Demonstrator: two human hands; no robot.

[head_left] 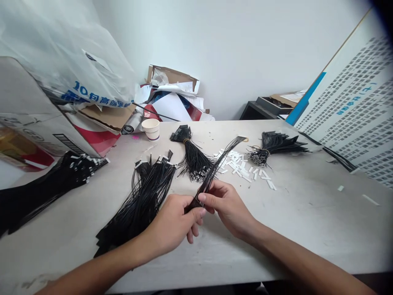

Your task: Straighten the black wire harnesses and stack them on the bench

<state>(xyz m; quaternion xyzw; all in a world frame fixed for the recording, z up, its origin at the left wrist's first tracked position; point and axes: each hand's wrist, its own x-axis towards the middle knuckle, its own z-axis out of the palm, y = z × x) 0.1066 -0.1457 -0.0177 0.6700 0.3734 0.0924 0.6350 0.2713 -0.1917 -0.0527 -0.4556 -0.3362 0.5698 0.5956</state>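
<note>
A thin black wire harness [218,160] is held between my two hands, its far end fanning up and to the right over the table. My left hand [175,219] is closed round its near end, thumb on top. My right hand [225,205] pinches the wires just beside it with thumb and fingers. Left of my hands lies a loose pile of black wire harnesses [141,200] with white connectors at the far ends. Beyond them is a banded bundle of black wires [195,155] with metal tips. Small white plastic strips [236,164] lie scattered to its right.
Another tied black wire bundle [276,145] lies at the back right, and a long dark one [43,188] at the left. A paper cup [151,129] stands near the cardboard box [30,110] and plastic bag [92,61]. A printed board [350,94] leans at the right.
</note>
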